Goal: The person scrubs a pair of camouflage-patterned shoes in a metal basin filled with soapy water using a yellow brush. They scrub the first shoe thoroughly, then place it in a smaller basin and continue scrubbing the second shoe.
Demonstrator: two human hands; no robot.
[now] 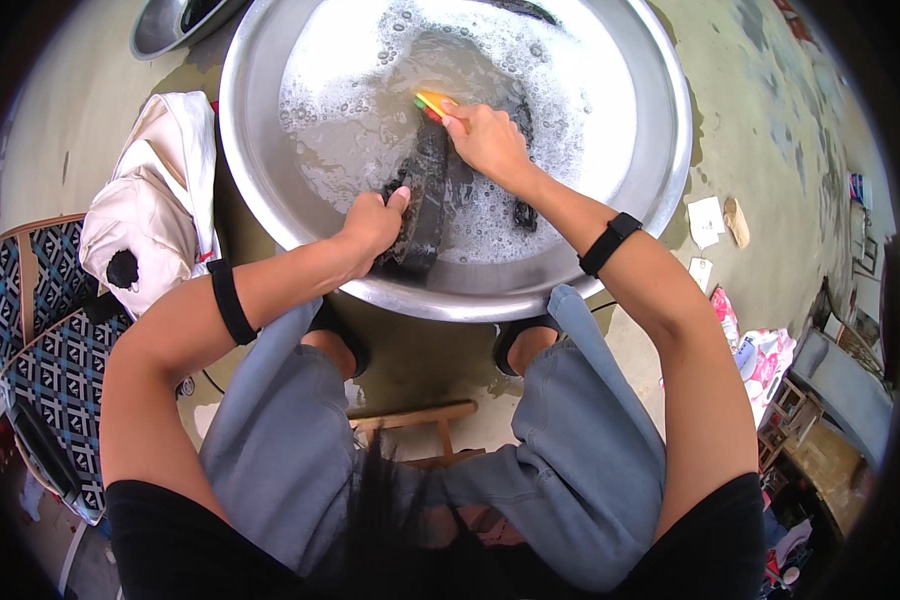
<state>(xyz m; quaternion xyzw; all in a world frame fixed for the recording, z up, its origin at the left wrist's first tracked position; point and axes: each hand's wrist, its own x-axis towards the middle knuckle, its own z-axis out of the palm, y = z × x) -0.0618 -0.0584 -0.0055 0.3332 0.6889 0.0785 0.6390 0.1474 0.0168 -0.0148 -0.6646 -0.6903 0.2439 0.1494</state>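
A wide metal basin [450,303] in front of me holds cloudy water with white suds. Dark wet cloth [425,205] lies partly in the water, running from the basin's near wall toward its middle. My left hand [375,225] grips the cloth's left edge near the basin's front. In my right hand [487,140] is a scrubbing brush [436,102] with a yellow-orange back and red and green bristles, held at the cloth's far end. How much of the bristles touches the cloth I cannot make out. More dark fabric [523,212] floats right of the cloth.
A smaller metal bowl [160,30] stands at the far left. White fabric [155,190] is draped beside a patterned chair [65,350] on the left. A wooden stool [420,415] shows between my legs. Paper scraps [705,222] and plastic bags [760,365] lie on the right.
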